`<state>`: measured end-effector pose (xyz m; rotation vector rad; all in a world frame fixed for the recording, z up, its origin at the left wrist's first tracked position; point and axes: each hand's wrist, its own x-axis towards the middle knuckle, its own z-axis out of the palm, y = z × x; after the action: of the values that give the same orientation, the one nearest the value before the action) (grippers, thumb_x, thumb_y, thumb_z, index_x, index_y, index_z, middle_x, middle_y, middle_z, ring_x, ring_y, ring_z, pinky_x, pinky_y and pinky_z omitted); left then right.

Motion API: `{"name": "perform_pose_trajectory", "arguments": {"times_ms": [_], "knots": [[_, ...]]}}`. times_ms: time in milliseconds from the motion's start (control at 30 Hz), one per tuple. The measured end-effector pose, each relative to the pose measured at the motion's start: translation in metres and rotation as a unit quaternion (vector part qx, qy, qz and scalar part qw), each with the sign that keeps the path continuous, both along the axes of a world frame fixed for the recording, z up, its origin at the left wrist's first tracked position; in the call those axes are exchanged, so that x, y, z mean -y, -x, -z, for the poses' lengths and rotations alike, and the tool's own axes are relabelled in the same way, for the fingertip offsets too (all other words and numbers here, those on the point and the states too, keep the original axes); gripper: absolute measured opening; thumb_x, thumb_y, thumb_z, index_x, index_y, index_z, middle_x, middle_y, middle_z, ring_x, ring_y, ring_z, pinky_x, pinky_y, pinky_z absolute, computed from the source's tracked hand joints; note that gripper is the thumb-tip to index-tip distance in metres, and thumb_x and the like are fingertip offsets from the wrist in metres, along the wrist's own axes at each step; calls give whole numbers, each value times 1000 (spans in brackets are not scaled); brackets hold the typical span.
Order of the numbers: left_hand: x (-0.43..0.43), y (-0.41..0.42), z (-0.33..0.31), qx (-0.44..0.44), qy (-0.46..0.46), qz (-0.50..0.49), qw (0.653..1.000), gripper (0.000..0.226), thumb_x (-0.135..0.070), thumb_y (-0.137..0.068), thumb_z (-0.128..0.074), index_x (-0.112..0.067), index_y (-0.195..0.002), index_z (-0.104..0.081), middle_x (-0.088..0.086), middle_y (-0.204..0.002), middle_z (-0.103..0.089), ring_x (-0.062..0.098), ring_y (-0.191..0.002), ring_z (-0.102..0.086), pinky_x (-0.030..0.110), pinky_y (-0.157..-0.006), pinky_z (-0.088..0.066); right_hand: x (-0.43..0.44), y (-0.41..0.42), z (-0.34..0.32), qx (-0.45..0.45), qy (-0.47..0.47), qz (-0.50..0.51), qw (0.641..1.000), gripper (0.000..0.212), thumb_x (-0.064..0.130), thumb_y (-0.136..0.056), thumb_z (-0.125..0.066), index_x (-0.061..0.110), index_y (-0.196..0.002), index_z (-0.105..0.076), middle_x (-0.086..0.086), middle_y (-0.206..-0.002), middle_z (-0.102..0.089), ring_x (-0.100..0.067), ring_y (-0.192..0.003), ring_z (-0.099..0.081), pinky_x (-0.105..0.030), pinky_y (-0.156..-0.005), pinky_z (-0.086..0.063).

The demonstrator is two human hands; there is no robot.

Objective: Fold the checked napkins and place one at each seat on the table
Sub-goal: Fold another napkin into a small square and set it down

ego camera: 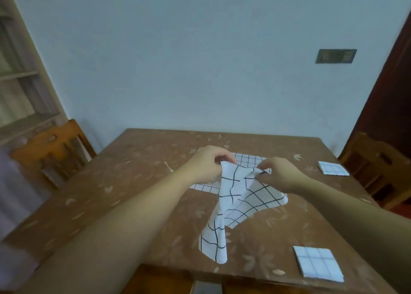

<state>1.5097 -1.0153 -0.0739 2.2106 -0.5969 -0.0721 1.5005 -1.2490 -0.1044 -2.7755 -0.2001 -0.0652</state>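
Note:
A white napkin with a black check (pixel 235 207) hangs in the air above the middle of the brown table (pixel 124 182). My left hand (pixel 206 166) pinches its upper edge on the left. My right hand (pixel 278 173) pinches the same edge on the right. The cloth droops down toward the table's near edge. Behind my hands another checked napkin (pixel 249 160) lies flat on the table, partly hidden. A folded napkin (pixel 318 263) lies at the near right corner. A second folded napkin (pixel 333 168) lies at the right side.
A wooden chair (pixel 51 146) stands at the table's left side and another chair (pixel 378 166) at the right. The far table edge meets a pale blue wall. A dark door (pixel 391 97) is at the right.

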Motion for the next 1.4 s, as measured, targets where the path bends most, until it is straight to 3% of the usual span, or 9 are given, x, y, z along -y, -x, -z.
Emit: {"name": "perform_pose_trajectory", "arguments": {"times_ms": [267, 400, 500, 700, 767, 900, 1033, 1133, 1400], "knots": [[-10, 31, -20, 69, 20, -98, 993, 15, -13, -87, -63, -18, -87, -77, -9, -86, -74, 6, -79, -65, 23, -73, -50, 31, 30, -48, -51, -55, -74, 994, 26, 20, -85, -68, 7, -65, -57, 14, -48, -43, -7, -53, -38, -23, -55, -32], [38, 62, -37, 29, 38, -68, 997, 20, -8, -89, -59, -19, -80, -73, -9, -76, -70, 2, -66, -61, 15, -58, -49, 40, 56, -63, -53, -155, -163, 973, 11, 23, -81, -75, 28, -88, -68, 19, -80, -69, -1, -75, -63, -17, -73, -50], [82, 86, -45, 27, 21, -42, 999, 15, -9, -87, -61, -13, -85, -75, -12, -73, -68, -6, -62, -57, 15, -61, -46, 55, 80, -72, -42, -225, -196, 954, 2, 22, -86, -72, 21, -86, -73, 16, -69, -64, 0, -63, -56, -15, -63, -44], [144, 133, -53, 12, 107, 4, 994, 37, -13, -73, -60, -28, -107, -67, -11, -105, -71, 3, -104, -64, 19, -93, -49, 139, 118, -71, -57, -291, -149, 943, 45, 39, -91, -59, -6, -90, -61, -7, -74, -53, -15, -71, -46, -31, -67, -39], [159, 146, -55, 65, 12, 17, 998, 50, -10, -71, -60, -30, -117, -63, -16, -116, -66, -2, -111, -59, 15, -96, -45, 163, 128, -73, -60, -297, -140, 943, 42, 39, -95, -55, -1, -97, -67, -19, -90, -66, -19, -79, -57, -38, -79, -49], [190, 156, -54, 283, -132, -36, 949, 37, -10, -81, -61, -27, -112, -68, -15, -110, -68, 6, -100, -61, 27, -86, -48, 194, 143, -79, -72, -321, -127, 936, 28, 32, -100, -52, 17, -98, -76, -1, -107, -75, -18, -101, -69, -25, -88, -54], [215, 160, -58, 242, 6, -119, 963, 19, -11, -86, -61, -21, -93, -76, -11, -92, -73, 4, -87, -62, 20, -77, -47, 216, 160, -83, -77, -328, -130, 933, 29, 30, -100, -52, 13, -103, -75, -2, -111, -74, -13, -107, -67, -25, -95, -50], [226, 163, -60, 133, 131, -140, 972, 14, -16, -89, -64, -19, -80, -74, -13, -76, -70, -3, -72, -60, 11, -66, -42, 230, 177, -88, -57, -301, -129, 943, 31, 28, -101, -51, 8, -94, -74, 3, -93, -74, -1, -84, -65, -8, -76, -47], [248, 181, -65, 17, 286, -111, 951, 28, -16, -98, -55, -5, -73, -63, 1, -70, -59, 1, -60, -54, 11, -67, -44, 243, 191, -94, -3, -198, -107, 974, 41, 40, -90, -64, 1, -82, -62, -2, -68, -46, -12, -62, -42, -28, -62, -34]]}}
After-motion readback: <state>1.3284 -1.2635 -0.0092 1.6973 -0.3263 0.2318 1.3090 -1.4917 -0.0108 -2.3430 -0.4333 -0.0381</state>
